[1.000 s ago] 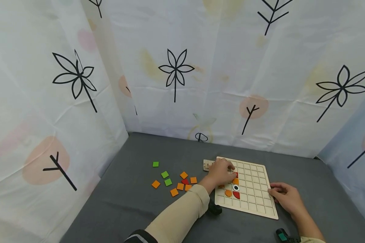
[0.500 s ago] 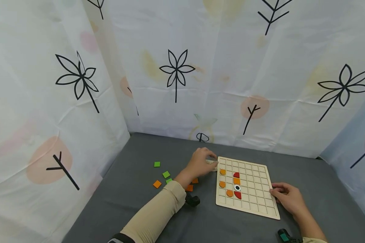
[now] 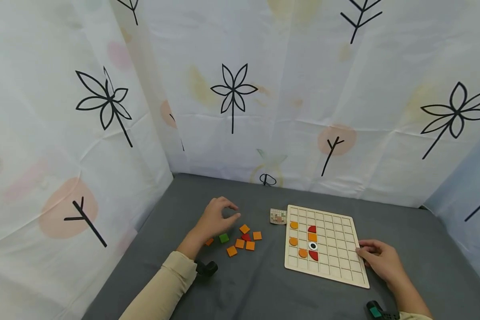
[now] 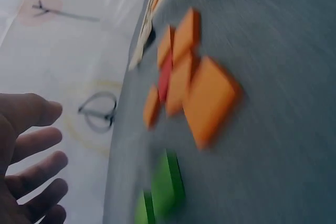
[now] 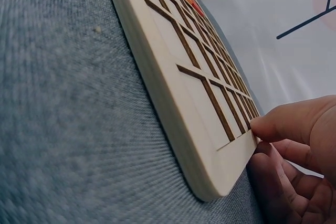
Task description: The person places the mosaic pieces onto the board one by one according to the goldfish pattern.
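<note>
In the head view the left hand (image 3: 214, 218) hovers over the green tiles, fingers spread apart and holding nothing; one green tile (image 3: 224, 238) shows beside it. Orange square tiles (image 3: 232, 251) and a red piece (image 3: 246, 237) lie just to its right. The wooden grid board (image 3: 336, 249) bears orange discs (image 3: 294, 225), two red pieces (image 3: 313, 255), an orange square (image 3: 312, 237) and an eye tile (image 3: 313, 246). At the board's right edge the right hand (image 3: 382, 262) grips the rim between thumb and fingers, as the right wrist view also shows.
A small patterned card (image 3: 278, 216) lies against the board's upper left edge. Grey cloth (image 3: 256, 289) covers the table. Printed white curtains (image 3: 288, 111) stand behind and at both sides. A black device is on each wrist.
From over the board, the left hand has moved left past the card to the loose tiles, uncovering the card and the board's left part. The right hand has stayed on the board's edge.
</note>
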